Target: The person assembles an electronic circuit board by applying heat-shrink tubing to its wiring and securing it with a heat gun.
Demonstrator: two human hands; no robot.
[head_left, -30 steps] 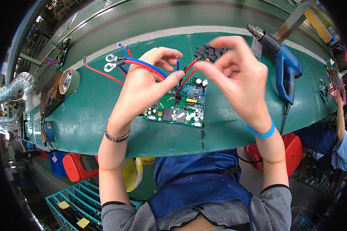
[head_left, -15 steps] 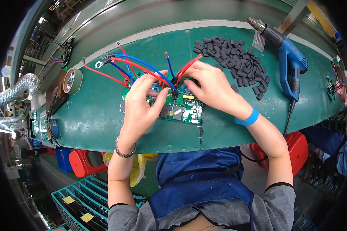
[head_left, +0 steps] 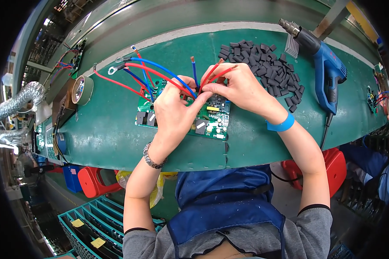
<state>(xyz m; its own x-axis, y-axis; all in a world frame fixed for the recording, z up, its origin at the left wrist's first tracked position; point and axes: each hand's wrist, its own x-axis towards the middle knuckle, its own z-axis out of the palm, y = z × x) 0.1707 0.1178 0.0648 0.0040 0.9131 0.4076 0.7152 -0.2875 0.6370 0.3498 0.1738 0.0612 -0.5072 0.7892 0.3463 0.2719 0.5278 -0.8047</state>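
Note:
A green circuit board lies on the table before me, with red and blue wires rising from it. My right hand comes in from the right, thumb and fingers pinching two short red wires with bare copper ends. From the left, my left hand closes around the lower part of these wires; its fingertips are partly hidden. A short blue wire stands upright behind the hands. A long blue wire and a thick red wire arch leftward, near a ring terminal.
Short black tube pieces are heaped at the back right. Beside them lies a blue heat gun, its cord running off the front edge. At left stand a tape roll and a silver flexible duct.
My left hand has moved right and inward, closing around the wire bases. My right thumb has come to the red wires, which now stand apart at their tips.

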